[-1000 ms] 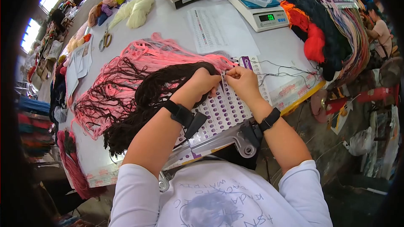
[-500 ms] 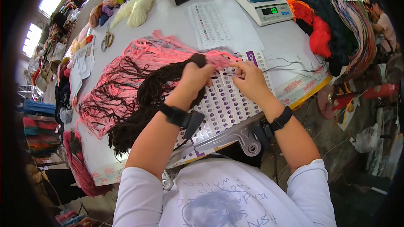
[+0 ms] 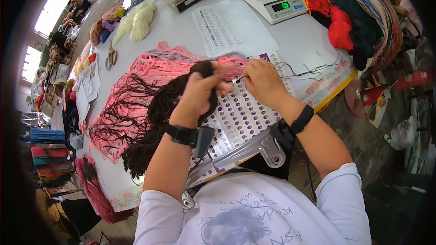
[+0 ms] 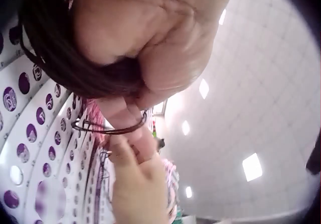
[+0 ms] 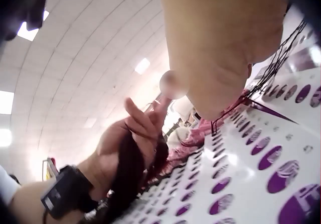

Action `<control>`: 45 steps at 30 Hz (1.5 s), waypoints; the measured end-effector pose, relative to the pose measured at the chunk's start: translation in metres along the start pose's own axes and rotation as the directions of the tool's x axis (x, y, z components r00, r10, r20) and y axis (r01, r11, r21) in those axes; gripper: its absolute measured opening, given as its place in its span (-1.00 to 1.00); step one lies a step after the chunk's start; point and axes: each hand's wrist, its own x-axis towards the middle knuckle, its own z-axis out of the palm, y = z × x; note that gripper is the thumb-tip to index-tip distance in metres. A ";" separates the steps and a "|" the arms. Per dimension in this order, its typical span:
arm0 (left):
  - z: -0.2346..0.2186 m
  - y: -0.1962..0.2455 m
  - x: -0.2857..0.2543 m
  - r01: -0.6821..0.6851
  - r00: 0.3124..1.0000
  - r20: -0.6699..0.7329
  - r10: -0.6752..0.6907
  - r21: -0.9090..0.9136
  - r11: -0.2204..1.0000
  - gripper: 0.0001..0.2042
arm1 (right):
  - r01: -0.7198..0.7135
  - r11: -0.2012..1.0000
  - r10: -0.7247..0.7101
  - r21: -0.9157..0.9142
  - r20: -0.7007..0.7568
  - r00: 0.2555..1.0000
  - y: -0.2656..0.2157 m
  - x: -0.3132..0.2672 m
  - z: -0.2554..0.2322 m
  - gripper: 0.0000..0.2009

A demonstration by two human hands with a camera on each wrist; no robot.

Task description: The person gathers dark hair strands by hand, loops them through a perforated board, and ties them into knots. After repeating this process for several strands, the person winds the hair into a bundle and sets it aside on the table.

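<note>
Dark brown yarn (image 3: 165, 104) hangs in a thick skein through my left hand (image 3: 198, 94), which grips it near its top end. In the left wrist view a thin brown strand (image 4: 113, 131) loops across the fingers between the two hands. My right hand (image 3: 265, 83), fingers curled, pinches at this strand just right of the left hand; its fingertips are partly hidden. Both hands are over a white card with rows of purple-marked holes (image 3: 243, 120). Black threads (image 3: 309, 70) trail from the card's right edge. Pink yarn (image 3: 152, 66) lies spread beneath the brown skein.
A large silver metal clip (image 3: 268, 147) lies along the card's near edge. Behind are a printed sheet (image 3: 218, 29) and a digital scale (image 3: 277, 11). Scissors (image 3: 111, 58) lie at the left. Red yarn (image 3: 339, 27) and dark skeins (image 3: 363, 31) are heaped at the right.
The left hand has turned and its fingers have spread toward the right hand, still with the brown skein in it. The right hand has moved left, close to the left fingers.
</note>
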 end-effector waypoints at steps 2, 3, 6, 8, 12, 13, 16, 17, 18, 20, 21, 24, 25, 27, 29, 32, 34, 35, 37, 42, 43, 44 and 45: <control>0.013 -0.008 0.005 0.029 0.998 0.054 -0.039 0.170 0.985 -0.89 | -0.059 0.992 0.054 0.116 0.053 0.997 -0.004 0.002 -0.004 -0.92; 0.017 -0.014 0.009 0.031 0.998 0.044 -0.043 0.245 0.969 -0.90 | -0.135 0.969 0.120 0.205 0.083 0.989 -0.006 0.003 -0.005 -0.91; 0.005 -0.036 0.018 -0.072 0.997 0.047 0.056 0.504 0.861 -0.91 | -0.239 0.927 0.205 0.290 0.145 0.968 -0.005 0.001 -0.003 -0.89; 0.000 -0.030 0.015 -0.168 0.985 0.083 0.152 0.667 0.726 -0.92 | -0.270 0.917 0.229 0.293 0.168 0.959 0.001 -0.004 0.003 -0.88; -0.028 0.026 -0.021 -0.037 0.916 -0.387 0.105 0.179 0.983 -0.89 | -0.186 0.946 0.151 0.265 0.147 0.978 0.008 -0.011 0.013 -0.82; -0.062 0.035 -0.023 -0.104 0.927 -0.347 0.141 0.125 0.987 -0.88 | -0.191 0.955 0.153 0.228 0.176 0.972 0.008 -0.011 0.012 -0.80; -0.133 0.074 -0.037 -0.160 0.899 -0.407 0.162 0.039 0.986 -0.87 | -0.195 0.963 0.158 0.184 0.198 0.967 0.006 -0.007 0.012 -0.75; -0.156 0.085 -0.039 -0.220 0.859 -0.467 0.210 0.034 0.975 -0.86 | -0.194 0.963 0.157 0.186 0.195 0.968 0.006 -0.007 0.013 -0.75; -0.170 0.092 -0.040 -0.282 0.812 -0.525 0.256 0.032 0.959 -0.85 | -0.212 0.963 0.176 0.165 0.209 0.962 0.005 -0.008 0.014 -0.74; -0.147 0.103 -0.038 -0.384 0.650 -0.664 0.371 0.134 0.913 -0.90 | -0.221 0.965 0.188 0.139 0.216 0.958 0.004 -0.006 0.014 -0.73; -0.134 0.104 -0.038 -0.451 0.453 -0.764 0.459 0.247 0.857 -0.94 | -0.255 0.956 0.217 0.146 0.234 0.948 0.003 -0.005 0.012 -0.75; -0.124 0.082 -0.042 -0.342 0.782 -0.485 0.391 0.190 0.920 -0.79 | -0.325 0.931 0.285 0.167 0.224 0.932 -0.013 0.001 0.006 -0.79; -0.087 0.076 -0.049 -0.334 0.853 -0.402 0.334 0.073 0.940 -0.81 | -0.370 0.910 0.334 0.185 0.198 0.921 -0.022 0.003 0.003 -0.81; -0.047 0.064 -0.063 -0.146 0.982 -0.156 0.109 -0.248 0.958 -0.74 | -0.422 0.807 0.357 0.414 0.227 0.906 -0.062 0.013 -0.013 -0.83; -0.016 0.054 -0.077 -0.015 1.000 0.011 0.020 -0.333 0.943 -0.60 | -0.464 0.642 0.381 0.610 0.271 0.884 -0.100 0.016 -0.021 -0.84; 0.002 0.046 -0.092 0.079 0.983 0.181 -0.016 -0.347 0.934 -0.54 | -0.491 0.170 0.332 0.855 0.419 0.845 -0.132 0.015 -0.029 -0.85; 0.003 0.044 -0.101 0.066 0.985 0.171 -0.002 -0.370 0.927 -0.59 | -0.516 0.197 0.363 0.834 0.426 0.828 -0.140 0.015 -0.036 -0.88; 0.002 0.045 -0.106 0.087 0.986 0.163 -0.028 -0.367 0.926 -0.59 | -0.520 0.193 0.365 0.832 0.431 0.825 -0.142 0.015 -0.037 -0.88; -0.003 0.045 -0.112 0.120 0.982 0.179 -0.055 -0.375 0.919 -0.59 | -0.517 0.134 0.371 0.845 0.441 0.817 -0.148 0.013 -0.037 -0.88; -0.003 0.044 -0.122 0.110 0.982 0.187 -0.032 -0.422 0.900 -0.59 | -0.489 0.352 0.321 0.798 0.388 0.864 -0.156 0.011 -0.038 -0.90; -0.002 0.046 -0.123 0.114 0.982 0.188 -0.036 -0.425 0.898 -0.59 | -0.488 0.354 0.319 0.798 0.388 0.865 -0.157 0.010 -0.037 -0.90; -0.001 0.048 -0.125 0.119 0.981 0.190 -0.040 -0.427 0.896 -0.59 | -0.451 0.418 0.304 0.788 0.347 0.887 -0.157 0.008 -0.035 -0.90; -0.004 0.047 -0.125 0.119 0.981 0.192 -0.039 -0.428 0.896 -0.59 | -0.412 0.480 0.286 0.774 0.306 0.908 -0.156 0.007 -0.033 -0.91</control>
